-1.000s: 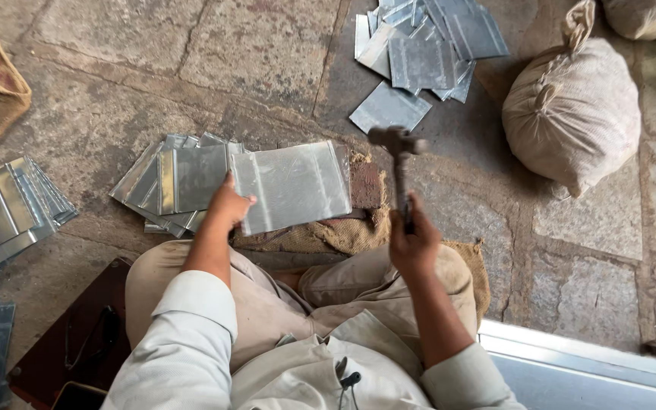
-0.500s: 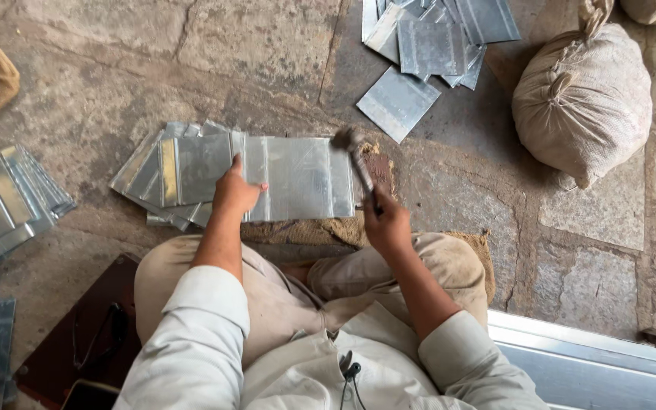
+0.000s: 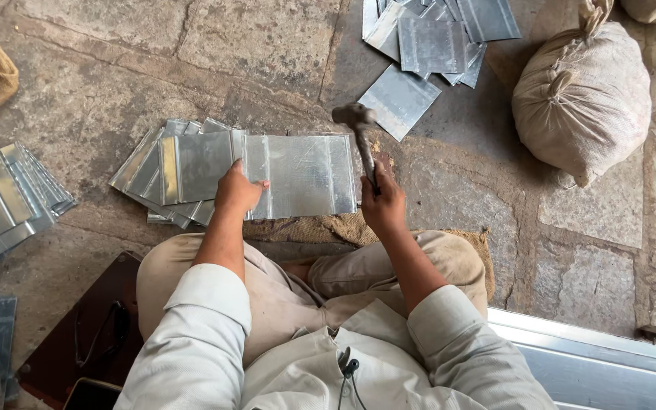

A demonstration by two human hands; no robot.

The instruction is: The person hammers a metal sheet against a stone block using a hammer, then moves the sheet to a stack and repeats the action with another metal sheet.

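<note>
Since half a second ago the hammer [image 3: 360, 138] has lifted off the metal; its head now hangs above the top right corner of the flat metal sheet [image 3: 301, 176]. Right hand [image 3: 383, 201] is wrapped tight around the lower handle, fingers closed on it, forearm running back toward the body over the right knee. Left hand [image 3: 238, 190] lies palm down on the sheet's left edge, fingers spread slightly and pressing flat, holding nothing.

That sheet rests on a fanned stack of similar sheets [image 3: 168, 163] on the stone floor [image 3: 267, 45], with a piece of burlap [image 3: 328, 226] under its near edge. Another pile of sheets [image 3: 434, 42] lies farther off, and one more [image 3: 5, 201] at the left. A tied cloth sack [image 3: 582, 99] sits well apart at the right; its contents are hidden.
</note>
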